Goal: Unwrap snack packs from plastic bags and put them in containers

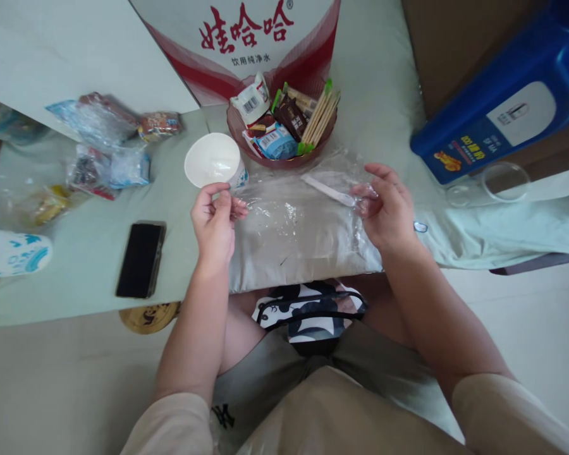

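A clear plastic bag is stretched between my two hands above the cloth-covered table. My left hand pinches its left side between thumb and fingers, just below a white paper cup. At the bag's right side, my right hand is closed on the plastic, fingers bent inward. A white strip lies along the bag and reaches my right fingertips; whether it is part of the bag I cannot tell. Right behind the bag stands a pinkish glass bowl with snack packets and green-tipped sticks.
A phone lies left of my left arm, with several wrapped snacks behind it. Printed paper cups lie at the far left. On the right are a large blue bottle and a clear cup. A red-and-white box stands behind the bowl.
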Demonstrator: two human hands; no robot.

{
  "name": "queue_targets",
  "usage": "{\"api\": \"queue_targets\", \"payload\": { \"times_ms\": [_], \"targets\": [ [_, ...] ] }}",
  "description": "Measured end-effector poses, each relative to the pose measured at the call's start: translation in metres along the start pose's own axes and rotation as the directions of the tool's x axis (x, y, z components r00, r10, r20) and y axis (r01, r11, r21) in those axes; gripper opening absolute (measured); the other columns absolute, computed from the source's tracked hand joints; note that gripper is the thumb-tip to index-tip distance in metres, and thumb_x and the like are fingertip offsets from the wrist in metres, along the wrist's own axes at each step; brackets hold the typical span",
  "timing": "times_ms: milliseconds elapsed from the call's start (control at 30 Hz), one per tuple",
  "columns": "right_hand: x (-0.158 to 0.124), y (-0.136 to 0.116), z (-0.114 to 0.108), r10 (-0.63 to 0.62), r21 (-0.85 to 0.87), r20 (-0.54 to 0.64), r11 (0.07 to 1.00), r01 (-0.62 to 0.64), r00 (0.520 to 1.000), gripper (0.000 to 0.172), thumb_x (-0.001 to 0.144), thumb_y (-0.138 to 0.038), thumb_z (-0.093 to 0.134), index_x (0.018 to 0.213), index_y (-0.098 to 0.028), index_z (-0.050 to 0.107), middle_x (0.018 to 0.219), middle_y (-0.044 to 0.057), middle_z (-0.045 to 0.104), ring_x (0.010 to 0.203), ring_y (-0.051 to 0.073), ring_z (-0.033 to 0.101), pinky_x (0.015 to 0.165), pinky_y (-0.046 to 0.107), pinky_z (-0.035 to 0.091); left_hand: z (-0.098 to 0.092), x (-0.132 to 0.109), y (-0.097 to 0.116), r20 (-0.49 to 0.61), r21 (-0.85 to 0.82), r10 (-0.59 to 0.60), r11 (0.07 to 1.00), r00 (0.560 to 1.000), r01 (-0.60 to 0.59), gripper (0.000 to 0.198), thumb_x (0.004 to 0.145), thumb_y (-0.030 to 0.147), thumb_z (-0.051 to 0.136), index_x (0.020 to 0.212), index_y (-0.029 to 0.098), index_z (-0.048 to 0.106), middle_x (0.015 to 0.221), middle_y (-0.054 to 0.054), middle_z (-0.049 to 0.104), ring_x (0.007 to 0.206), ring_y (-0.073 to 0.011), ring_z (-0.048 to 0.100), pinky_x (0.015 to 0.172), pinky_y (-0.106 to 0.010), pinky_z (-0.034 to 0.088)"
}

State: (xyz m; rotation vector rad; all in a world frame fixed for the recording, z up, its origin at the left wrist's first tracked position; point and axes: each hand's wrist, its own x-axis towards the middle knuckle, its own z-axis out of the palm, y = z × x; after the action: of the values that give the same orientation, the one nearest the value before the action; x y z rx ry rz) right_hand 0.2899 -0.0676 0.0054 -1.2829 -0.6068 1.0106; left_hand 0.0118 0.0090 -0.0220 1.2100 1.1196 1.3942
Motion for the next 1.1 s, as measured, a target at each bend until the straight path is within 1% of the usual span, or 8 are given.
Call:
{"api": "queue_targets", "payload": {
  "times_ms": [200,400,567,733,867,933,1033,1100],
  "targets": [
    [-0.005,-0.002,0.004,0.029,-0.065,0.071,0.998,-0.025,0.997,0.02,0.08,-0.042,0.073,0.087,-0.025,0.064,0.066,-0.004,0.059,0.046,0.008,0.041,0.043,0.025,0.035,0.004,-0.004,0.008,0.05,-0.003,-0.012,1.0,0.999,0.012,0.039,0.084,0.06,0.081,0.096,0.025,0.069,0.072,0.002,0.07,0.053,-0.0092,0.062,0.052,-0.022,0.052],
    [0.003,0.003,-0.002,-0.03,-0.046,0.011,0.998,0.03,0.999,0.014,0.078,-0.034,0.07,0.088,-0.025,0.069,0.078,-0.001,0.067,0.059,0.01,0.054,0.055,0.024,0.045,-0.001,-0.008,0.01,0.224,0.031,-0.109,0.994,0.968,0.105,0.064,0.067,0.051,0.096,0.119,0.029,0.067,0.088,-0.001,0.079,0.061,-0.0134,0.071,0.061,-0.025,0.059],
    [0.006,0.004,-0.016,-0.052,-0.216,0.161,0.973,0.086,0.986,0.036,0.071,-0.027,0.075,0.107,-0.025,0.076,0.089,0.0,0.071,0.077,0.014,0.063,0.07,0.028,0.052,-0.004,-0.002,0.004,0.096,0.092,-0.027,0.996,0.995,0.018,0.046,0.075,0.049,0.091,0.107,0.022,0.073,0.083,-0.002,0.077,0.063,-0.013,0.07,0.064,-0.026,0.06],
    [0.007,0.006,-0.021,-0.317,-0.55,0.13,0.765,0.335,0.939,0.013,0.085,-0.035,0.072,0.09,-0.025,0.079,0.088,0.004,0.062,0.083,0.019,0.059,0.08,0.037,0.055,-0.01,0.003,-0.001,-0.028,0.163,0.063,0.985,0.998,-0.057,0.031,0.089,0.052,0.077,0.095,0.022,0.076,0.075,0.0,0.068,0.063,-0.0123,0.064,0.064,-0.026,0.056],
    [0.006,0.003,-0.022,-0.487,-0.591,0.122,0.664,0.458,0.865,0.017,0.089,-0.04,0.074,0.083,-0.024,0.073,0.111,0.011,0.061,0.118,0.028,0.062,0.104,0.048,0.053,-0.014,0.005,-0.003,-0.029,0.186,0.172,0.969,0.985,-0.164,0.03,0.088,0.052,0.079,0.086,0.023,0.075,0.08,-0.001,0.062,0.073,-0.0142,0.061,0.074,-0.029,0.054],
    [0.005,0.0,-0.022,-0.492,-0.576,0.119,0.673,0.464,0.862,0.022,0.088,-0.043,0.075,0.081,-0.023,0.071,0.117,0.012,0.064,0.126,0.03,0.061,0.107,0.048,0.052,-0.013,0.007,-0.002,-0.035,0.146,0.215,0.967,0.976,-0.208,0.03,0.083,0.052,0.083,0.081,0.023,0.075,0.087,-0.002,0.062,0.082,-0.0159,0.061,0.081,-0.031,0.054],
    [0.002,-0.004,-0.021,-0.373,-0.509,0.125,0.771,0.382,0.919,0.027,0.09,-0.049,0.074,0.08,-0.024,0.071,0.095,0.007,0.072,0.1,0.024,0.07,0.092,0.041,0.057,-0.011,0.008,0.001,-0.064,0.053,0.232,0.972,0.971,-0.229,0.033,0.075,0.053,0.089,0.073,0.023,0.075,0.101,-0.005,0.065,0.098,-0.0191,0.064,0.091,-0.035,0.054],
    [0.0,-0.005,-0.02,-0.291,-0.45,0.105,0.839,0.306,0.951,0.028,0.091,-0.051,0.074,0.081,-0.025,0.071,0.073,0.002,0.068,0.073,0.019,0.065,0.073,0.034,0.056,-0.008,0.008,0.004,-0.062,0.036,0.247,0.969,0.967,-0.245,0.035,0.073,0.054,0.089,0.071,0.022,0.074,0.106,-0.005,0.067,0.106,-0.0211,0.065,0.097,-0.037,0.054]
  ]
}}
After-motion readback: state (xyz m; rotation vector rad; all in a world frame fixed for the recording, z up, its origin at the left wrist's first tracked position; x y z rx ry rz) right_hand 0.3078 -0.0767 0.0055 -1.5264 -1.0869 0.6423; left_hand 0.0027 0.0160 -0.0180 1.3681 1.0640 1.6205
